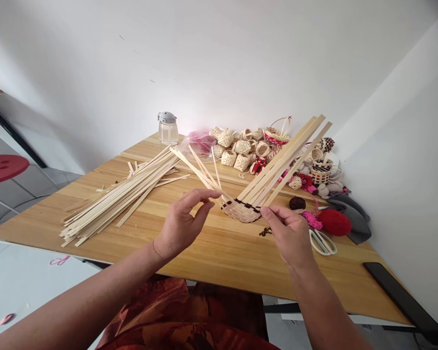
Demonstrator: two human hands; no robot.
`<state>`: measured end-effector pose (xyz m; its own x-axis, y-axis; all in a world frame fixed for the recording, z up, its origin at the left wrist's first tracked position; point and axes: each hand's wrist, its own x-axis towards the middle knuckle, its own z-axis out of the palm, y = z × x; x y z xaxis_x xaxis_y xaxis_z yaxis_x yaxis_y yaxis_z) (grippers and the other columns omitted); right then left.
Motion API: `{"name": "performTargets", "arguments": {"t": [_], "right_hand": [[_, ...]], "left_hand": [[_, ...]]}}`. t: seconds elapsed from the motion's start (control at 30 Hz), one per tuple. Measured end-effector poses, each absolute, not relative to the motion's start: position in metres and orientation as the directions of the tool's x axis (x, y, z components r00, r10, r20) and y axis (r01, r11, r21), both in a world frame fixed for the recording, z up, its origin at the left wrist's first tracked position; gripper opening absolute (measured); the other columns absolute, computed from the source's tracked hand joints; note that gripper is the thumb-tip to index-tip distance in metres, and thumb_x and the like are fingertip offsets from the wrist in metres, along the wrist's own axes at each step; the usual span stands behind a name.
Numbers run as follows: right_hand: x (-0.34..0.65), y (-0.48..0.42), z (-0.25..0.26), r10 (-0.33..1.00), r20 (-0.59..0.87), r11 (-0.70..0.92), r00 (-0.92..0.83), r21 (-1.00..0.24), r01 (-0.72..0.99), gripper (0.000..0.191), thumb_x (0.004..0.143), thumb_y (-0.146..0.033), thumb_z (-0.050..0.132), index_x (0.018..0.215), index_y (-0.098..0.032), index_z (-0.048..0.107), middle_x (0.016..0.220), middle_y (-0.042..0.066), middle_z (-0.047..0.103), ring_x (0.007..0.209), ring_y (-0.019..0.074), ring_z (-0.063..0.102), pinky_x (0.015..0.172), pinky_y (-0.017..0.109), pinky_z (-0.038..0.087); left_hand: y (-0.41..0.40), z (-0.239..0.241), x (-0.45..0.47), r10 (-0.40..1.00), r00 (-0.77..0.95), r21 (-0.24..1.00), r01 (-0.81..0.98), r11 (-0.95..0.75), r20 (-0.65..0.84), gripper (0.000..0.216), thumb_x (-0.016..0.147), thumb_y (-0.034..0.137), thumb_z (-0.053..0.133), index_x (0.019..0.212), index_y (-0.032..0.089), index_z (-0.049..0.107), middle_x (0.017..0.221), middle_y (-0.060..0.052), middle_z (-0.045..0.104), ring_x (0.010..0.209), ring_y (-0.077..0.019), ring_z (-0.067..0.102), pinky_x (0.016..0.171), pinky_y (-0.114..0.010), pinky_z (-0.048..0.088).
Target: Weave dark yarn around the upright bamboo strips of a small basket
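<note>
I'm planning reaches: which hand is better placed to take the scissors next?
Probably the right hand: the scissors lie beside it, while the left hand is beyond the woven basket. The right seems to hold that basket.

Wooden table [219, 257] bears strips [118, 199] (pale, piled).

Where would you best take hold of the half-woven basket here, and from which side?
I'd pinch the half-woven basket at the right end of its dark-banded edge, coming from the right, where the right hand is. The weave is close there, so it should hold shape; the long strips fan upward unwoven and would probably flex or shift if gripped.
</note>
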<state>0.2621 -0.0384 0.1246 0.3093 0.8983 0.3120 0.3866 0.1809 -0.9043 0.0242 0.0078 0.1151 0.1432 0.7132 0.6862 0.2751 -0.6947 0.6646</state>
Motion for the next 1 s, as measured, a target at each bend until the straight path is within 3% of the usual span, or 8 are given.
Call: {"name": "performTargets", "arguments": {"t": [0.23, 0.37, 0.6, 1.0], "right_hand": [[0.261, -0.038, 0.125, 0.902, 0.308, 0.178, 0.302, -0.904, 0.389, 0.027, 0.083, -0.044, 0.073, 0.088, -0.018, 0.079, 0.069, 0.002, 0.069, 0.061, 0.0154, 0.055, 0.050, 0.026, 0.038], [0.262, -0.038, 0.125, 0.902, 0.301, 0.175, 0.308, -0.909, 0.378, 0.028, 0.083, -0.045, 0.073, 0.087, -0.017, 0.078, 0.068, 0.002, 0.068, 0.059, 0.0148, 0.053, 0.049, 0.025, 0.037], [0.265, -0.037, 0.122, 0.889, 0.312, 0.189, 0.335, -0.917, 0.352, 0.028, 0.083, -0.044, 0.073, 0.085, -0.017, 0.078, 0.066, 0.002, 0.066, 0.060, 0.0144, 0.052, 0.050, 0.025, 0.038], [0.268, -0.035, 0.116, 0.871, 0.318, 0.211, 0.375, -0.930, 0.300, 0.030, 0.081, -0.045, 0.076, 0.090, -0.016, 0.078, 0.062, -0.001, 0.062, 0.053, 0.0113, 0.047, 0.049, 0.025, 0.037]], "left_hand": [[0.011, 0.126, 0.037, 0.742, 0.226, 0.719, 0.187, -0.669, 0.632, 0.031, 0.089, 0.012, 0.056, 0.118, 0.020, 0.064, 0.109, -0.006, 0.073, 0.070, -0.0107, 0.063, 0.064, -0.023, 0.052], [0.013, 0.128, 0.040, 0.748, 0.236, 0.736, 0.156, -0.659, 0.620, 0.033, 0.090, 0.011, 0.054, 0.120, 0.020, 0.063, 0.111, -0.006, 0.071, 0.074, -0.0110, 0.064, 0.068, -0.024, 0.053], [0.010, 0.120, 0.033, 0.712, 0.130, 0.676, 0.235, -0.698, 0.690, 0.026, 0.093, 0.014, 0.057, 0.115, 0.022, 0.065, 0.110, -0.006, 0.074, 0.092, -0.0167, 0.067, 0.092, -0.034, 0.050], [0.011, 0.106, 0.030, 0.771, 0.124, 0.729, 0.259, -0.633, 0.625, 0.022, 0.094, 0.019, 0.057, 0.112, 0.024, 0.068, 0.107, -0.005, 0.075, 0.097, -0.0199, 0.069, 0.094, -0.036, 0.050]]}}
